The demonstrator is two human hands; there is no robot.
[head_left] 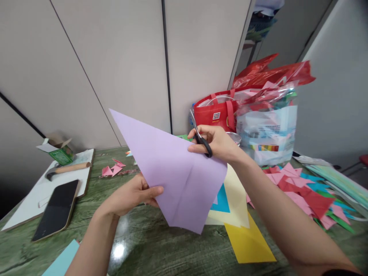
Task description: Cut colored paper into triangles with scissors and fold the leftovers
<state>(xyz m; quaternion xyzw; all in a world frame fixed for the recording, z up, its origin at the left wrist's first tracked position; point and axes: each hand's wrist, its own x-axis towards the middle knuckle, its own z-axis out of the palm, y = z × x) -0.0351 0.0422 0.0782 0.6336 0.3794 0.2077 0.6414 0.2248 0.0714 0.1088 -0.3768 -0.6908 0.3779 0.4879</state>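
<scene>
A light purple sheet of paper (pixel 172 168) is held up over the table, a pointed corner at its upper left and a faint crease down its lower part. My left hand (pixel 143 191) pinches its left edge, thumb in front and fingers behind. My right hand (pixel 214 142) is closed around a pair of scissors (pixel 204 143) with black handles, the blades pointing up and away from the sheet. The right thumb lies on the paper's upper edge; whether those fingers also grip the sheet is hard to tell. Below the sheet lie cream paper (pixel 237 195), a blue piece (pixel 223 201) and yellow paper (pixel 250 239).
Folded pink and red paper pieces (pixel 301 188) pile up at right, before a white plastic bag (pixel 267 134) and a red bag (pixel 214 115). At left, a hammer (pixel 69 168) and a phone (pixel 59 209) lie on a white board (pixel 23 214), beside a green box (pixel 61 153).
</scene>
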